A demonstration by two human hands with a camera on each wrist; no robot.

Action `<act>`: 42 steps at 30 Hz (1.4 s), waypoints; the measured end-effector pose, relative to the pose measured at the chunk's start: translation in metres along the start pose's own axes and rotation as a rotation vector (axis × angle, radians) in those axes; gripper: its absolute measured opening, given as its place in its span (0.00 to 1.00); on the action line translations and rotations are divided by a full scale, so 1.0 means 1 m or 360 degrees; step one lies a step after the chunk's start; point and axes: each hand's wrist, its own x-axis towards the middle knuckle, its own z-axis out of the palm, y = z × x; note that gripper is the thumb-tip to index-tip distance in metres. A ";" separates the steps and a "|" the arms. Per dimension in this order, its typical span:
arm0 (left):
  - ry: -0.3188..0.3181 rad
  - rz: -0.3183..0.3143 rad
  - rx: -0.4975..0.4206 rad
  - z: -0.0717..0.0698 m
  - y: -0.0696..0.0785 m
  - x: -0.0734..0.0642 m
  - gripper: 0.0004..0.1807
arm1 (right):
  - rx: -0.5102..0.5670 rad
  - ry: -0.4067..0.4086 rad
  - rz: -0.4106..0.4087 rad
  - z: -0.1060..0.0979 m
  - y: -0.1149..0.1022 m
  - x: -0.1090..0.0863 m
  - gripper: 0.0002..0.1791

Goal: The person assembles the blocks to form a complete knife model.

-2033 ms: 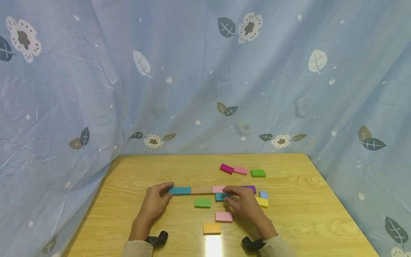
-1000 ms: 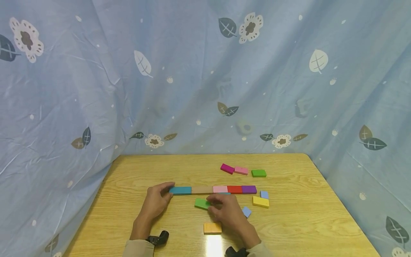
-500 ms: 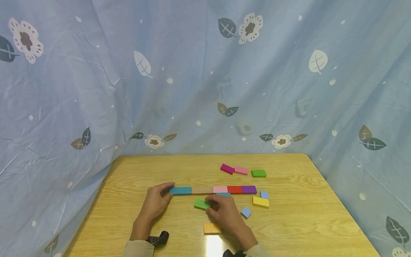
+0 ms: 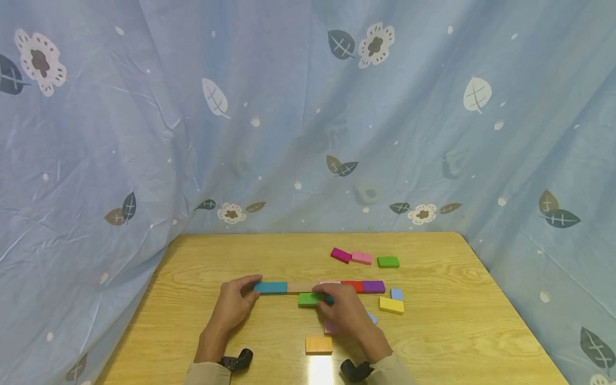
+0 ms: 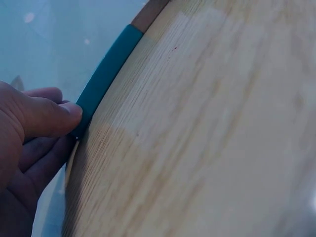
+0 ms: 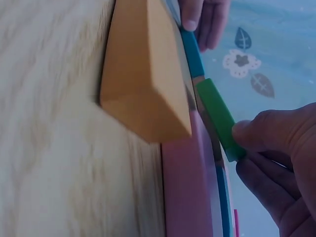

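Observation:
My left hand [image 4: 236, 299] holds the left end of a long teal-blue block [image 4: 271, 288] between thumb and fingers. This block begins a straight row on the table, followed by a tan block [image 4: 302, 287], a pink one mostly behind my right hand, a red one [image 4: 353, 286] and a purple one [image 4: 374, 287]. My right hand [image 4: 348, 313] pinches the right end of a green block [image 4: 309, 300], just in front of the tan block. In the right wrist view the green block [image 6: 216, 108] looks raised and tilted. A shorter blue block [image 6: 224, 197] lies beyond, mostly hidden in the head view.
An orange block [image 4: 318, 345] lies near the front; a pink block [image 4: 330, 327] is partly under my right hand. Rightward are a yellow block [image 4: 391, 305] and small light-blue blocks [image 4: 397, 294]. Magenta [image 4: 341, 255], pink [image 4: 362, 258] and green [image 4: 387, 262] blocks lie behind the row.
My right hand went from the short blue block to the green block, took its right end and moved it back and right, toward the row. My left hand has stayed at the teal-blue block.

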 end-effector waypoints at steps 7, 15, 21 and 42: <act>-0.0004 0.0008 0.0005 0.001 -0.002 -0.001 0.23 | -0.0064 -0.0049 0.0005 -0.002 0.005 -0.001 0.16; -0.0009 0.0002 -0.0009 -0.001 0.001 0.003 0.24 | -0.0067 -0.0008 -0.0094 -0.002 0.006 0.003 0.15; -0.0020 0.0000 -0.0020 -0.002 0.001 0.003 0.24 | -0.0100 -0.0026 -0.0137 0.001 0.009 0.006 0.14; -0.0033 -0.0021 -0.0022 -0.002 0.001 0.002 0.24 | -0.0028 0.0006 -0.0109 0.002 0.010 0.006 0.13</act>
